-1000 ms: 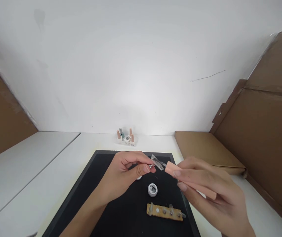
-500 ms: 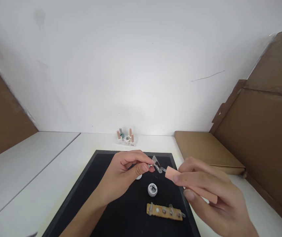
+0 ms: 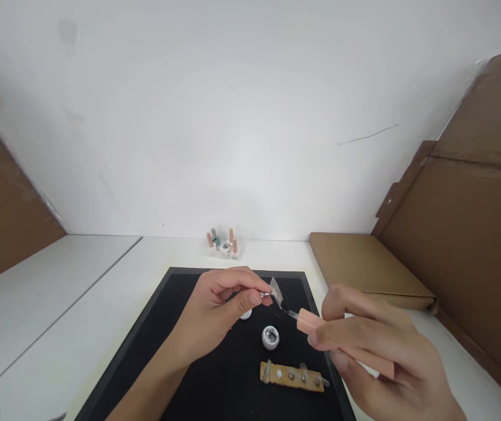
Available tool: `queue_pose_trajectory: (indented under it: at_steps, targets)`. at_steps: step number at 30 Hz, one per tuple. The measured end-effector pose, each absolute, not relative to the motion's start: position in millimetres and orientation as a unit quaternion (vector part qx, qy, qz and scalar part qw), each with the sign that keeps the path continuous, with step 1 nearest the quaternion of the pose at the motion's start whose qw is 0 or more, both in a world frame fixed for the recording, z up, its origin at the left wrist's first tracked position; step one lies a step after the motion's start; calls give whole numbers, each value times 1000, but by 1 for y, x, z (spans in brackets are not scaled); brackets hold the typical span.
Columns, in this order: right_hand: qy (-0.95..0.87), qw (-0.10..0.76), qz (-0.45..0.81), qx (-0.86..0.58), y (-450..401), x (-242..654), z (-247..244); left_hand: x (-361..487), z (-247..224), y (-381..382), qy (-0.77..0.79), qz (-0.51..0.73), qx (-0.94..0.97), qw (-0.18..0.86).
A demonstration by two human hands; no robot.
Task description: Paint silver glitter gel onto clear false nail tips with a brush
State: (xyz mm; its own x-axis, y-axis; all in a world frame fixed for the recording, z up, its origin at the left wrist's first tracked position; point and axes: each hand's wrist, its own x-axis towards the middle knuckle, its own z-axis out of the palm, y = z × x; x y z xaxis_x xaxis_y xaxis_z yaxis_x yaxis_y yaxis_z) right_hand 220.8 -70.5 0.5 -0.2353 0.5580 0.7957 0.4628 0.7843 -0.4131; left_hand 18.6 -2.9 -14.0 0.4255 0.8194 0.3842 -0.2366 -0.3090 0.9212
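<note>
- White desk (image 3: 121, 292)
- Left fingers (image 3: 250, 299) pinch metal stick (image 3: 266, 294); clear nail (image 3: 277, 290) just right, long axis slanting down
- Right fingers (image 3: 351, 331) grip brush (image 3: 309, 321), tip at nail's lower end

White pc. (image 3: 245, 315) part-hidden by L fingers (image 3: 242, 301)

Before you, the white tabletop (image 3: 123, 292) carries a black mat (image 3: 215, 380), a clear tray (image 3: 217, 255) at the back and a flat cardboard box (image 3: 364, 263) at your right, and on the mat lie a small open white jar (image 3: 270, 340), a tan strip (image 3: 285, 380) and a partly hidden round white piece (image 3: 245, 315).
</note>
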Motion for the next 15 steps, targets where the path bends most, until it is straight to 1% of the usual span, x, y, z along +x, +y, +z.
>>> queue_pose_trajectory:
  at_steps: [5,9,15]
  targets:
    - [-784,526,53,-325,-72,224,1,17,-15,-2,229,486,647,541]
    - [-791,535,44,-293,-69,227,1,17,-14,-3,227,478,656,539]
    - [-808,518,38,-277,-65,224,4,20,-11,-4,218,461,688,516]
